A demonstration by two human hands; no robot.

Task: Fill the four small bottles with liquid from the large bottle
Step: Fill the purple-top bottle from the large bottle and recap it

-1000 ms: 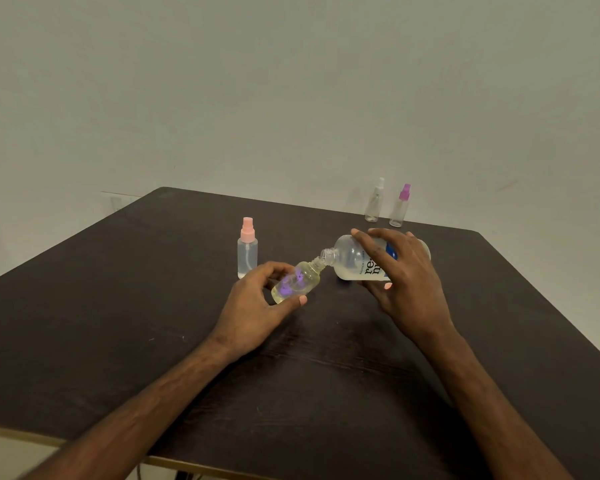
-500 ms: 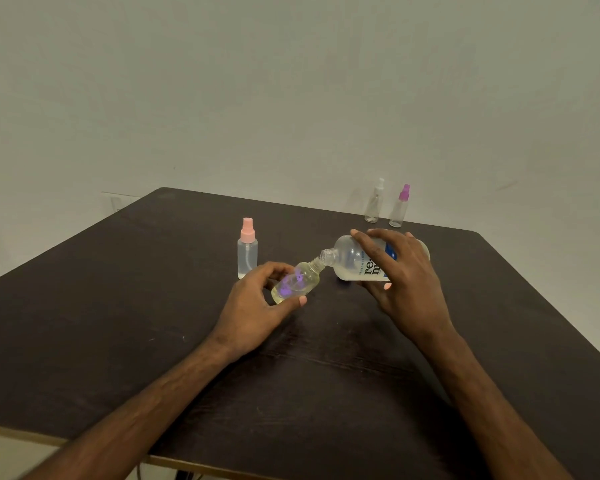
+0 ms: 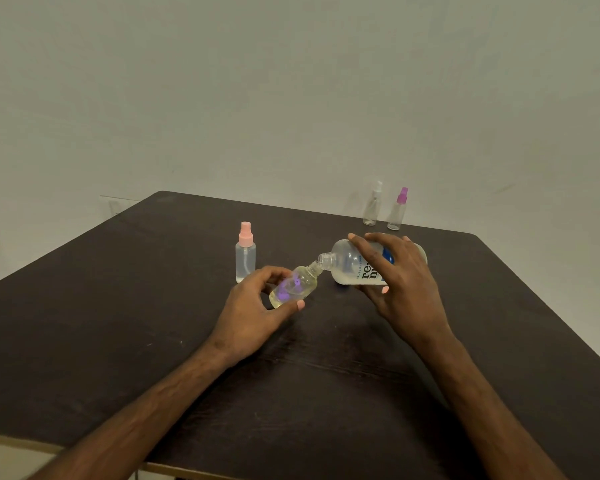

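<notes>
Your left hand (image 3: 253,306) grips part-filled small bottle (image 3: 293,287); right hand (image 3: 399,282) grips tipped large bottle (image 3: 347,261). Left of it, pink-capped bottle (image 3: 245,258) possibly full; behind, white-capped bottle (image 3: 373,206), magenta-capped bottle (image 3: 398,209) empty.

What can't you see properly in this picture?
All in the head view:
Label on the large bottle: the right hand covers most of it.
Liquid passing into the small bottle held by the left hand: clear and too small to see.
Fill of the white-capped bottle and the purple-capped bottle: too far off and small.
Purple smudge seen through the small bottle: blurred, cannot tell what it is.
</notes>
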